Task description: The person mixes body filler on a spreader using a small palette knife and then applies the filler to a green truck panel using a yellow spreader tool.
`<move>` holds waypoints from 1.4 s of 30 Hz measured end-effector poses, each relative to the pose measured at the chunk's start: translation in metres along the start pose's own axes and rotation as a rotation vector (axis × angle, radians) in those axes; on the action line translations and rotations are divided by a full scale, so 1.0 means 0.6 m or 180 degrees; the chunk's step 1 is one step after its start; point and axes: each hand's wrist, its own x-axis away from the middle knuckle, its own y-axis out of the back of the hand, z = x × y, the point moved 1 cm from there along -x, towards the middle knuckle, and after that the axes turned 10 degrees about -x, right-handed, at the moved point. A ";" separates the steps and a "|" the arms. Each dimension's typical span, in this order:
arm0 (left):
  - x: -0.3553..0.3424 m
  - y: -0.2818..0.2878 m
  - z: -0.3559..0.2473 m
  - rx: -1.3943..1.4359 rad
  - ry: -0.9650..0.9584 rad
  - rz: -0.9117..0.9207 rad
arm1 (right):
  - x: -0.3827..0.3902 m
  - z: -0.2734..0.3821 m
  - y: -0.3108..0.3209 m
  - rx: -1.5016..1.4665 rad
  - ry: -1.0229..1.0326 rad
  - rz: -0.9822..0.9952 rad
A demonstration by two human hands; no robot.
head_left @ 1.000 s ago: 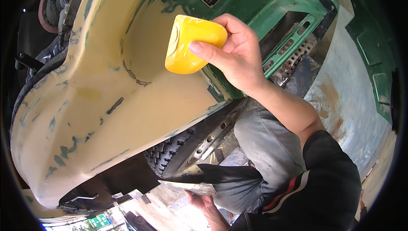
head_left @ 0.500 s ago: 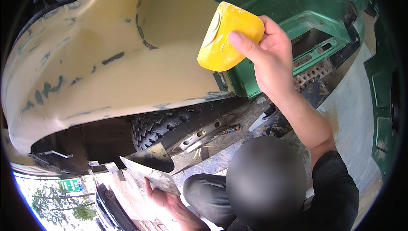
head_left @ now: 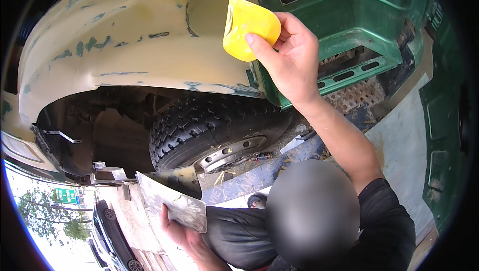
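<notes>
My right hand [head_left: 295, 66] is raised and pinches a yellow plastic putty spreader [head_left: 242, 19], thumb on the near face and fingers behind. A bead of yellowish paste shows along the spreader's left edge. Behind it curves a vehicle fender [head_left: 129, 54], coated beige with dark green patches; whether the spreader touches it, I cannot tell. Lower left, beside my knee, my left hand [head_left: 183, 236] grips a flat grey metal mixing plate [head_left: 172, 203] with smears on it. Its fingers are partly hidden under the plate.
Under the fender stands a big black tyre [head_left: 199, 126] on a steel wheel. At the right are a green slotted step [head_left: 344, 74] and a green door [head_left: 446, 171]. A small can [head_left: 261, 156] lies near the wheel. A dark car [head_left: 114, 236] is parked outside, lower left.
The view has shifted, showing more of the wheel. My right hand with the yellow spreader has moved left and slightly up. The left hand still holds the plate.
</notes>
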 end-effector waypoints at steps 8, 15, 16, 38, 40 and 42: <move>-0.032 0.026 0.008 0.0068 -0.0006 -0.0229 | -0.007 -0.015 -0.053 0.0779 0.0976 0.0202; -0.094 0.054 0.026 0.0774 0.0770 0.0072 | -0.042 -0.013 -0.098 0.1666 0.1609 0.0330; -0.097 0.044 0.031 0.0672 0.0820 -0.0017 | -0.046 -0.002 -0.095 0.1916 0.1772 0.0382; -0.134 0.131 0.015 0.1542 0.1127 0.0450 | -0.071 -0.071 -0.093 0.2830 0.3444 0.0799; -0.145 0.133 0.019 0.1314 0.1113 0.0459 | -0.074 -0.080 -0.096 0.2817 0.3689 0.0900; -0.155 0.134 0.024 0.1042 0.1092 0.0421 | -0.073 -0.082 -0.099 0.2896 0.3677 0.0975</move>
